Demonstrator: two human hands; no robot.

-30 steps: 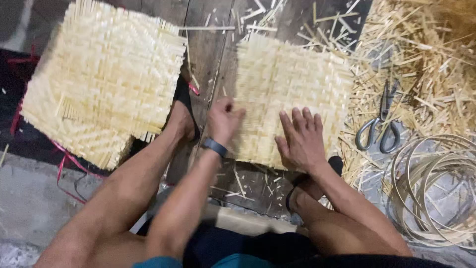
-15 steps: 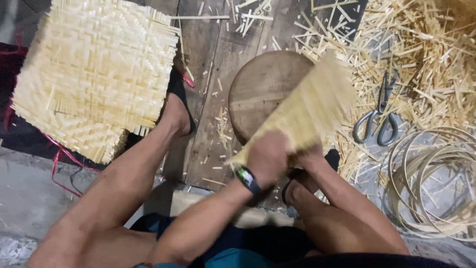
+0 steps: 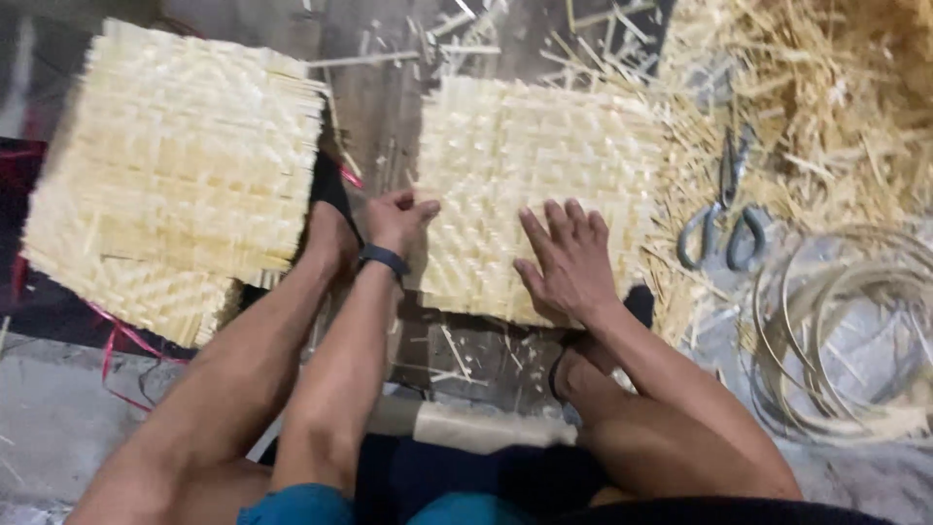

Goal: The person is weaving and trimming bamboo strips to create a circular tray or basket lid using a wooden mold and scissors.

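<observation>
— Half a second back both hands had the pale square woven bamboo mat (image 3: 539, 190) lifted and tilted on edge over a round wooden block; now it lies flat again, covering that block entirely. What are the hands doing?

— Right hand (image 3: 569, 258) is spread flat, fingers open and slightly fanned, palm pressing down on the mat's near half. It grips nothing; it only bears on the weave. Left hand (image 3: 398, 219) is loosely curled at the mat's left edge, fingertips touching or pinching the border strips; whether it truly has a strip pinched, I cannot tell.

— So which way does the mat lie from each hand?

— Under and beyond the right hand, reaching away from the body. From the left hand it lies to the right, just touching. It is close to square, so no clear long axis. The right hand is the one more fully on it.

— Anything nearby?

— Left of the left hand, past the foot, a stack of similar pale woven bamboo mats (image 3: 175, 175). Right of the right hand, grey metal scissors (image 3: 724, 214) on loose bamboo shavings (image 3: 826, 107), and nearer, coiled thin bamboo hoops (image 3: 846, 331).
</observation>
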